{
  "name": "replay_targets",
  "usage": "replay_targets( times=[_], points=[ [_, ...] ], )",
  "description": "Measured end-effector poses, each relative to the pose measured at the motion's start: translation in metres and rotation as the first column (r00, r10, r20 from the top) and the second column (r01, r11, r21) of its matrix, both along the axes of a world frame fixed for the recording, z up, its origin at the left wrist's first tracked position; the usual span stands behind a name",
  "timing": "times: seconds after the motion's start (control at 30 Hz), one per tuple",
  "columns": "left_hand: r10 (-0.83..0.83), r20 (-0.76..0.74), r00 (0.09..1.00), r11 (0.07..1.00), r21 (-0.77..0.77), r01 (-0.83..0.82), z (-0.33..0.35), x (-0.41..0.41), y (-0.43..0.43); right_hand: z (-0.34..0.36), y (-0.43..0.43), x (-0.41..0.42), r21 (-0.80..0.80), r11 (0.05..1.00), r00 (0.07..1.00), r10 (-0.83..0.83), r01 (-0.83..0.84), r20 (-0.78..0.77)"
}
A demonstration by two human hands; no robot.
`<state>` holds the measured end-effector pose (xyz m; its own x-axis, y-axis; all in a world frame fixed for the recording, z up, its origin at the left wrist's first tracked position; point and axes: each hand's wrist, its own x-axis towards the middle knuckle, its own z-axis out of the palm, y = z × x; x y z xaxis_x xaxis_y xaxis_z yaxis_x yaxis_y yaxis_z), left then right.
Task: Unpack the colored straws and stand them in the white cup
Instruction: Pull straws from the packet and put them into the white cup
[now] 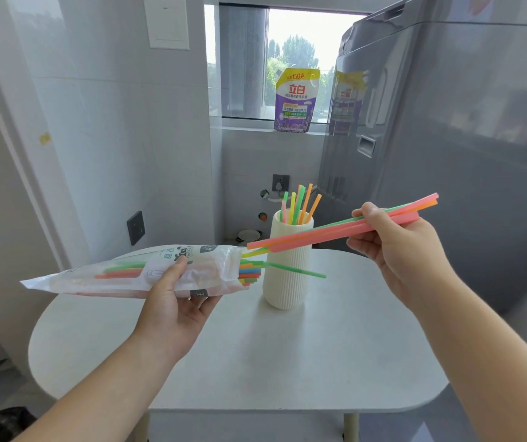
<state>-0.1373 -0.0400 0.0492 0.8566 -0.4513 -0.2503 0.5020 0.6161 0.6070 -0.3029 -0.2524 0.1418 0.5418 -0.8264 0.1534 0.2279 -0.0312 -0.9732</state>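
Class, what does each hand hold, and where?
Left hand grips the clear plastic straw packet mid-length; right hand pinches pink, orange and green straws near one end.

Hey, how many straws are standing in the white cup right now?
6 stand in the white cup, left to right: pink straw, green, yellow, green, orange, orange. More may hide behind them.

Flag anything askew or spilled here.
One green straw juts well past the others at the mouth of the bag in the left hand, crossing in front of the white cup. It looks half pulled out and could slip free. Nothing is spilled on the table, and the cup stands upright.
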Motion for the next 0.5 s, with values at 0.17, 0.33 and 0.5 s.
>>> replay_targets(
  times=[0.17,0.33,0.5],
  points=[
    [0.012,-0.008,1.000,1.000,-0.009,-0.012,0.000,0.002,0.002,0.016,-0.003,-0.012,-0.074,0.994,0.995,-0.083,0.086,0.051],
    [-0.004,-0.023,1.000,1.000,-0.010,0.004,0.001,-0.002,0.002,0.026,0.000,-0.017,-0.160,0.981,0.992,-0.097,0.109,0.080],
    [0.007,-0.026,1.000,1.000,-0.023,-0.007,0.003,0.000,0.005,0.029,-0.006,-0.021,-0.126,0.990,0.997,-0.057,0.063,0.053]
  ],
)
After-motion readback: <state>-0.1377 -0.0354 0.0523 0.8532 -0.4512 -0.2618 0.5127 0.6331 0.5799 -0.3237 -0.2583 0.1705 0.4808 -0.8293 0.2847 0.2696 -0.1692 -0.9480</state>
